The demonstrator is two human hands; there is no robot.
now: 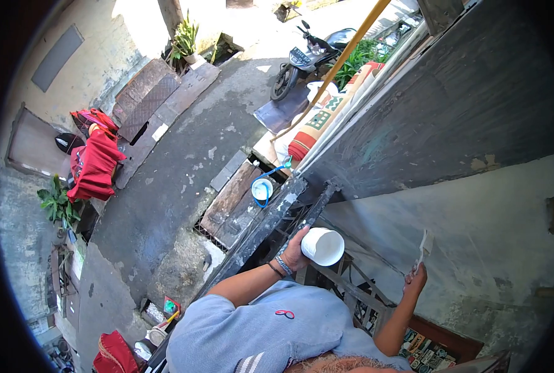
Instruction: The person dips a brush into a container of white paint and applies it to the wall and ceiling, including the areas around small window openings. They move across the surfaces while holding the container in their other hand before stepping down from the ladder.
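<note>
- Patchy, pale wall fills the right of the frame, close beside me, stained toward its lower part.
- Nearest, at bottom centre, is my grey-blue shirt, with an arm reaching out on either side.
- Just beyond it, my left hand curls around the left side of a white tub at the centre of the frame; its round mouth is turned toward my view.
- Farther right, my right hand is closed on the handle of a flat brush, thumb and fingers pinched together.
- That brush points roughly up the frame, handle low in my grip, head high, against the backdrop of the wall. I cannot tell whether its bristles touch.
- Between them, the tub lies left of the brush and well apart from it, so the brush's head would have to cross leftward to reach the mouth. My right hand is the nearer one to the wall, my left the one at the tub.
- Beyond, a small white bucket sits left of centre beside the grey lane.
- Farthest, a scooter stands at the upper centre.
</note>
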